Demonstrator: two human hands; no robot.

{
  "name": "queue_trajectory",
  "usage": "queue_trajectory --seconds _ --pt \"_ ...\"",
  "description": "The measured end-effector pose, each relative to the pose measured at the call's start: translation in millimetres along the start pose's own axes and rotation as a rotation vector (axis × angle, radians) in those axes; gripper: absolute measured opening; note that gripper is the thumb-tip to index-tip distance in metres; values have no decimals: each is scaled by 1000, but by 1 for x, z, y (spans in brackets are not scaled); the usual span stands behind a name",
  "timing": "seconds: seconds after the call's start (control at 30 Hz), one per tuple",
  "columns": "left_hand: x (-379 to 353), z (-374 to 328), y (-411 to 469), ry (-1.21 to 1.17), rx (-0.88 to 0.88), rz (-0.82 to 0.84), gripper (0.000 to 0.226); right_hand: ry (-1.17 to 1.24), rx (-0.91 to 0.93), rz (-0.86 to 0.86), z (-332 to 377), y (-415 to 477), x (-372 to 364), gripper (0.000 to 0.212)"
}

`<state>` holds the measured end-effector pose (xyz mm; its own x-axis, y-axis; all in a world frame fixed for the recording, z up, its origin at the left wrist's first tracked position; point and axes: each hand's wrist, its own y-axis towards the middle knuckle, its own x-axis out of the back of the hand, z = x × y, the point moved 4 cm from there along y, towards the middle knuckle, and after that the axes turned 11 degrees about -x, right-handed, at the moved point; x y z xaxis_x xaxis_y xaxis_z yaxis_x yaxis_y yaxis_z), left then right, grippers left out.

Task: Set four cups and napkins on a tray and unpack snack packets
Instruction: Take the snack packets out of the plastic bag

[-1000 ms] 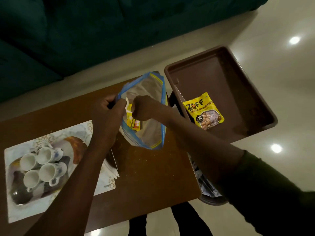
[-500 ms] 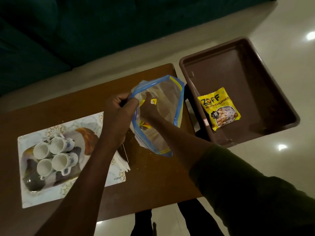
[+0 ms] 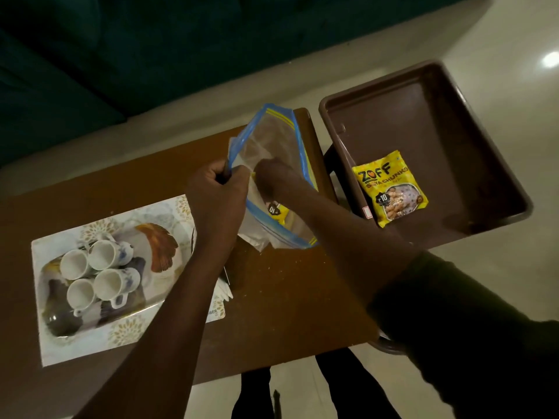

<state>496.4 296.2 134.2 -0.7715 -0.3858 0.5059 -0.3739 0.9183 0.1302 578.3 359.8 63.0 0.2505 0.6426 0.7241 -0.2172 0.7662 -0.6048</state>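
A clear zip bag [image 3: 272, 146] with blue edges is held over the wooden table [image 3: 287, 303]. My left hand [image 3: 216, 195] grips the bag's open mouth. My right hand [image 3: 276, 179] is inside the bag, fingers closed around a yellow snack packet [image 3: 278, 210] that shows partly through the plastic. Another yellow snack packet [image 3: 391, 189] lies in the brown bin [image 3: 378, 98] to the right. Several white cups [image 3: 99, 272] lie on their sides on the patterned tray [image 3: 60, 349] at the left. White napkins [image 3: 225, 290] peek out under my left forearm.
A dark green sofa [image 3: 121, 55] runs along the far side. The brown bin stands off the table's right end over pale tiled floor [image 3: 499, 297]. Crumbs speckle the table near the bag.
My right hand has gone deeper into the bag, from its mouth down to the packet inside. The left hand keeps its hold on the bag's mouth. The camera view has shifted.
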Motion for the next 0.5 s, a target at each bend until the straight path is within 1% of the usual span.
queue_trajectory --seconds 0.13,0.17,0.23,0.3,0.37,0.43,0.5 --pt "-5 1 0 102 5 -58 21 65 86 -214 -4 -26 50 26" --pt "-6 2 1 128 0 -61 24 68 95 -235 -5 -31 62 25" --pt "-5 4 2 162 10 -64 31 28 112 -218 -8 -43 87 27" --pt "-4 7 1 170 29 -67 34 5 99 -202 -16 -52 113 37" --pt "-4 9 0 180 62 -58 33 34 70 -201 -33 -59 138 46" --pt "-5 9 -2 187 76 -43 30 18 37 -239 -55 -63 159 43" --pt "-9 6 -2 159 63 -34 31 -40 7 -225 -79 -61 173 33"
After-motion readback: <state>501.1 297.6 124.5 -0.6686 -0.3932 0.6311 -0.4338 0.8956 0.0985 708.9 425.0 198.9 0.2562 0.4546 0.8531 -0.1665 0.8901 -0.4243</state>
